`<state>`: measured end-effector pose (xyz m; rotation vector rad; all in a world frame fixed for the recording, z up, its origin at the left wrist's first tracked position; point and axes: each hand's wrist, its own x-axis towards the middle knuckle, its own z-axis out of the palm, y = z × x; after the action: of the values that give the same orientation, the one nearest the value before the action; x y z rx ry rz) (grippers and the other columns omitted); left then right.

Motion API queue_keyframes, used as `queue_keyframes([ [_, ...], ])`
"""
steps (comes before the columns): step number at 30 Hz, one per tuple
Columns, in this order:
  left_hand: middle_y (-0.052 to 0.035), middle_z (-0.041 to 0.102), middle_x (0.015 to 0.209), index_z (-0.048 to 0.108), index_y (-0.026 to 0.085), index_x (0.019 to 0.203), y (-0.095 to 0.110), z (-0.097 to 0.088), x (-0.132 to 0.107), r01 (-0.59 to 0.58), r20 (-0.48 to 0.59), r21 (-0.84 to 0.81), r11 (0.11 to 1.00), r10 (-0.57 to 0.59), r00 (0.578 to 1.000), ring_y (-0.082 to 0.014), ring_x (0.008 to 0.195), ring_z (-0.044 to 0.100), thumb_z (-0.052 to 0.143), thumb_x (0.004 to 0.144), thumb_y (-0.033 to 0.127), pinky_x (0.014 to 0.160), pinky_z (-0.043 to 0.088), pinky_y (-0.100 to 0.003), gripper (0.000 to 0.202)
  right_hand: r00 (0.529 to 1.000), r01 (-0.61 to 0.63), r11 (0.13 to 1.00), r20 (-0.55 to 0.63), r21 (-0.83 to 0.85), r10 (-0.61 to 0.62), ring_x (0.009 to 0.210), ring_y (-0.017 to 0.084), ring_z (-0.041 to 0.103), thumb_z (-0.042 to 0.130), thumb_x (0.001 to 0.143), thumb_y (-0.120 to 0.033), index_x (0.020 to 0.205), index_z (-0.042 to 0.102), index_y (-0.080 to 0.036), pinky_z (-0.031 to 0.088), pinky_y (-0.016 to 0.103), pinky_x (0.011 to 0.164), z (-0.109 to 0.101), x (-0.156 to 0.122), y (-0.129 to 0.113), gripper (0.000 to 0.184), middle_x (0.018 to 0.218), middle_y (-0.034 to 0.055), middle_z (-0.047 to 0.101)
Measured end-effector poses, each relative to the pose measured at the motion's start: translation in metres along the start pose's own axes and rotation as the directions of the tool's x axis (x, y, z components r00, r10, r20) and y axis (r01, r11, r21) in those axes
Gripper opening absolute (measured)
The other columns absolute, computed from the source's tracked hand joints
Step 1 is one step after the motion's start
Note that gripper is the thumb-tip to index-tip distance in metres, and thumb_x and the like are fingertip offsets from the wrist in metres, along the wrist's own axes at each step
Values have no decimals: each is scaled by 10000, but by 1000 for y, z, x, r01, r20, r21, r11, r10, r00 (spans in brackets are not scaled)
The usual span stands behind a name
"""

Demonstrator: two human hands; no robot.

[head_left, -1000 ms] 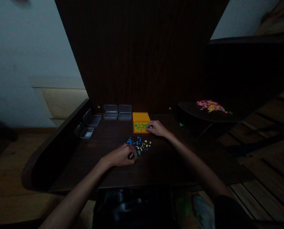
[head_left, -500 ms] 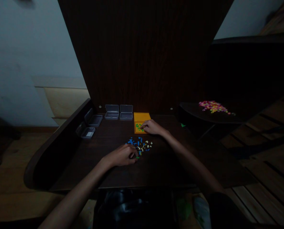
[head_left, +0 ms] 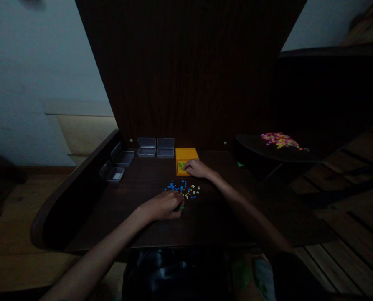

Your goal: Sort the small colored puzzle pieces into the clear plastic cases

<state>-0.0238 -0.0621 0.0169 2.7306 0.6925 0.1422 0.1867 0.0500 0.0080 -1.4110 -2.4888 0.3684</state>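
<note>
My left hand (head_left: 167,205) rests on the dark tabletop at the near edge of a scatter of small pieces. Its fingers are pinched around a small green piece (head_left: 182,206). Beyond it lie blue pieces (head_left: 173,186) and pale yellow pieces (head_left: 194,191). My right hand (head_left: 196,168) reaches into an open orange box (head_left: 186,153), fingertips closed together over the green pieces (head_left: 180,165) inside. Whatever is between those fingertips is too small to make out. The right hand covers part of the box.
Two clear plastic cases (head_left: 146,151) with raised lids stand along the back panel. Two more open cases (head_left: 124,159) sit by the left side board (head_left: 76,188). A pile of pink and yellow pieces (head_left: 280,140) lies on a raised shelf (head_left: 252,144) at right.
My left hand has shifted slightly right, its fingers closing in at the green piece. My right hand has moved a little left within the orange box.
</note>
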Motion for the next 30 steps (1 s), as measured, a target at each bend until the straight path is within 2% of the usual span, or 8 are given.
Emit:
queue_keyframes([
  [5,-65,636,868,567,160,850,3,0,4,-17,33,109,994,13,999,-189,840,595,563,852,204,758,451,-271,44,999,4,1000,-45,-9,-5,798,162,658,541,785,-66,972,761,-151,450,225,719,1,-4,3,301,939,75,744],
  [9,-73,622,894,550,156,881,-4,-4,6,-14,-16,95,995,15,1000,-184,839,589,538,885,226,775,455,-278,71,994,8,1000,-109,0,-8,694,132,613,549,771,-65,954,758,-153,408,208,652,-3,-11,11,291,831,47,729],
  [13,-67,615,914,549,163,926,-18,-21,13,-9,-76,34,999,11,997,-172,846,586,486,922,263,788,458,-274,118,980,5,998,-198,58,6,654,120,580,542,759,-50,938,757,-135,393,206,636,-8,-20,19,292,799,44,712],
  [17,-82,625,934,559,148,963,-42,-39,31,35,-139,75,997,-24,990,-188,893,590,476,917,261,831,451,-285,148,959,9,991,-280,136,30,645,118,568,527,768,-51,930,758,-133,401,210,634,-9,-31,26,294,783,38,701],
  [23,-121,666,941,616,109,946,-80,-47,75,75,-34,172,982,-70,997,-199,875,620,517,883,252,786,441,-259,185,943,1,983,-326,186,60,681,129,578,549,780,-74,921,756,-143,421,224,648,-7,-44,38,260,836,51,704],
  [26,-117,688,910,645,113,901,-91,-46,92,85,20,138,987,-88,996,-191,810,627,547,852,243,714,430,-247,170,935,-15,978,-344,208,87,693,135,583,553,797,-85,915,755,-141,431,232,660,-5,-47,44,240,835,57,700],
  [30,-65,685,786,662,136,781,-104,-42,105,115,112,36,993,-119,987,-157,687,601,561,812,202,627,397,-229,125,934,-17,973,-344,230,98,691,133,586,561,811,-95,893,756,-142,423,228,644,-3,-48,48,217,822,54,695],
])
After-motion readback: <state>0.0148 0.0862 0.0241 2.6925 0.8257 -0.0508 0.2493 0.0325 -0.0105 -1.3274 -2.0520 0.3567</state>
